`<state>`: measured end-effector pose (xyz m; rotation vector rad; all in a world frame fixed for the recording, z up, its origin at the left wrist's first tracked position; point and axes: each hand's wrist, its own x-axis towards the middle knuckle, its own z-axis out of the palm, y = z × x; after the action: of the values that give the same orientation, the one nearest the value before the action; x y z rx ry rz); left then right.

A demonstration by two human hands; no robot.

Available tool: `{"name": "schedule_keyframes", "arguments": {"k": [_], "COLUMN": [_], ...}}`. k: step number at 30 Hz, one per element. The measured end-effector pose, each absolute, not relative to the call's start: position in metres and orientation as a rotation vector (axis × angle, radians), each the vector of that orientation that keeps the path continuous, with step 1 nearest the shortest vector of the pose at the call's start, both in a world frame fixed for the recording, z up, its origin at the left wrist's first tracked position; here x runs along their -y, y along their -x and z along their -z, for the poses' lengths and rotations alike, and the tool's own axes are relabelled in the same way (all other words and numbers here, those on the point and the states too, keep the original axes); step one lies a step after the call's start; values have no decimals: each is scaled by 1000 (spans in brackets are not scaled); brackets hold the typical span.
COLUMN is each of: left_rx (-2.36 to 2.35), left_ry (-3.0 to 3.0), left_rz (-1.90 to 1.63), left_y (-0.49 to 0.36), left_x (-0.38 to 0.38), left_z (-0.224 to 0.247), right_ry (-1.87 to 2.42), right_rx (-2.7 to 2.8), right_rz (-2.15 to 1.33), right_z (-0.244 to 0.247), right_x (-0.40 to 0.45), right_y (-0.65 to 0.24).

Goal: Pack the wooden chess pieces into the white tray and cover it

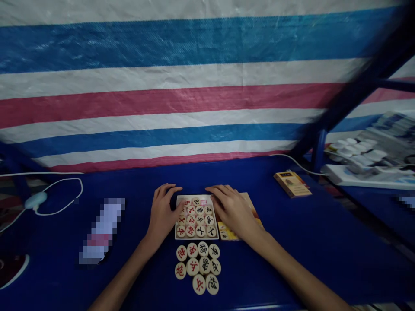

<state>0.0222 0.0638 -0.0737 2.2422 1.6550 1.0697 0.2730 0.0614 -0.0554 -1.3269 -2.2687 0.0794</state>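
A white box (197, 238) filled with rows of round Chinese chess pieces (191, 220), marked in red or black, lies on the blue table. My left hand (164, 211) is at the box's left edge, fingers apart, its thumb over the leftmost pieces. On the opposite side, my right hand (234, 212) rests by the right edge with fingers stretched out, holding nothing. Beneath the right hand is a yellow and tan box lid or booklet (227, 233), partly covered. Loose chess pieces (204, 265) lie in short rows just in front of the box.
On the left are a pixelated phone-like object (102, 233), a white cable with a plug (36, 200) and a dark red object (11, 270). A yellow cigarette-pack-like box (292, 184) sits back right. Beyond the blue frame post (319, 151) is a cluttered white tray (366, 176).
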Motion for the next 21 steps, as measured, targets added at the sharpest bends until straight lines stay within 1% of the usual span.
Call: {"name": "schedule_keyframes", "arguments": {"k": [6,21], "left_rx": [-1689,-1681], "left_ry": [-2214,-2199], "left_rz": [-1055,-1030], "left_y": [-23,-23], "left_x": [-64,-64], "left_z": [72,71], "right_ry": [1153,1119], "right_rx": [2416,2428], "right_rz": [-150,-195], "right_z": [41,43], "right_x": [-59,-53], "right_y": [-277,-270]}}
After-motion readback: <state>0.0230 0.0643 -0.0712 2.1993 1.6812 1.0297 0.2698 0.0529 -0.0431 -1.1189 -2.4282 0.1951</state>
